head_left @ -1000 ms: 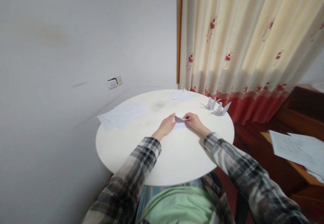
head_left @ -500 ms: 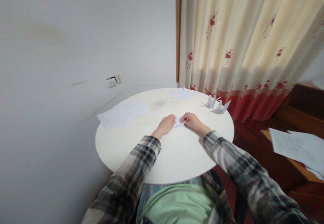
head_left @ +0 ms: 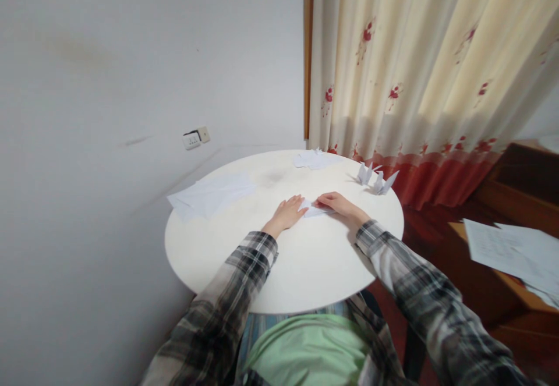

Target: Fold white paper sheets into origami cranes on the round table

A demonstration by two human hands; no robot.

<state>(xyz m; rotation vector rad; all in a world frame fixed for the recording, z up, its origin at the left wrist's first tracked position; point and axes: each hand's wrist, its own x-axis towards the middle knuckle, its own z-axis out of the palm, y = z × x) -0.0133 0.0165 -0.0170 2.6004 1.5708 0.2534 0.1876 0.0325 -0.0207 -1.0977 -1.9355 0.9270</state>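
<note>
A small folded piece of white paper (head_left: 315,209) lies on the round white table (head_left: 305,269) between my hands. My left hand (head_left: 289,213) rests flat on the table, fingers stretched out, its fingertips on the paper's left end. My right hand (head_left: 339,204) lies flat over the paper's right part, fingers extended and pressing it down. Both sleeves are plaid.
A stack of white sheets (head_left: 210,195) lies at the table's left. More paper (head_left: 312,159) sits at the far edge, and two folded paper cranes (head_left: 375,180) stand at the far right. A floral curtain (head_left: 419,83) hangs behind. Papers (head_left: 510,249) lie on wooden furniture at right.
My right hand went from a curled pinch on the paper to lying flat over it. The raised paper flap has been pressed down. My left hand spread slightly.
</note>
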